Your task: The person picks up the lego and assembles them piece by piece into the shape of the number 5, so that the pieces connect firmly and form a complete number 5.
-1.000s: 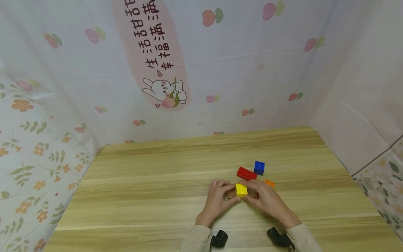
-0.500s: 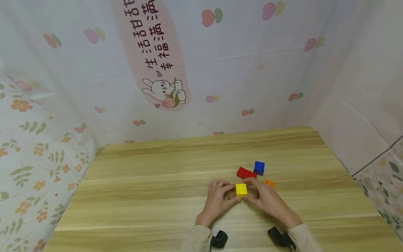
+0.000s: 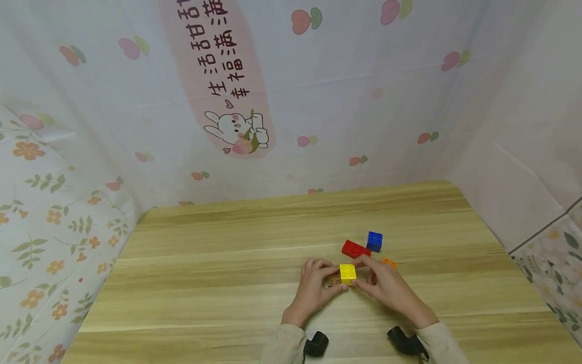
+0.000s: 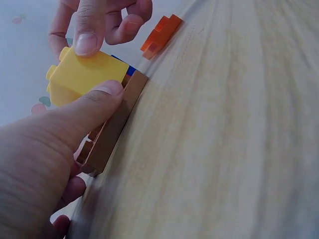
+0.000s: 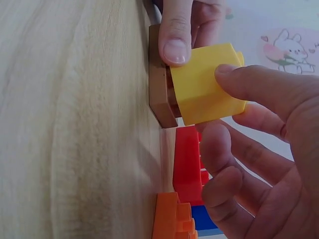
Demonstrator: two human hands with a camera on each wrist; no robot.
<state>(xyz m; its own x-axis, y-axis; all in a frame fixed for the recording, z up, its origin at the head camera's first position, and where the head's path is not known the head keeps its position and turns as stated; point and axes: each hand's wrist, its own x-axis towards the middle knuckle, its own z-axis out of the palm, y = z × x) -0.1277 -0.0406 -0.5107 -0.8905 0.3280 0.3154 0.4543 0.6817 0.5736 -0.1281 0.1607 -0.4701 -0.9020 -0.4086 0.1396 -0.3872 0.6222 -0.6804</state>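
A brown building brick (image 3: 334,279) lies flat on the wooden table, pinched along its sides by my left hand (image 3: 312,288). Over its right end sits a yellow square brick (image 3: 348,273), studs up. My right hand (image 3: 386,285) pinches this yellow brick between thumb and index finger, the other fingers curling loosely below. In the right wrist view the yellow brick (image 5: 207,84) stands slightly tilted, with a narrow gap showing brown studs at its lower edge. The left thumb (image 4: 107,92) presses where the two bricks meet.
Just behind the hands lies a red brick (image 3: 356,249), with a blue square brick (image 3: 375,241) at its right end. An orange brick (image 3: 390,263) is close beyond the right hand. Printed curtains (image 3: 364,111) hang behind the table (image 3: 204,283).
My right index finger has shifted right and bent more over the yellow brick's far side. Both hands and the bricks otherwise stay nearly in place; the head view tilts slightly.
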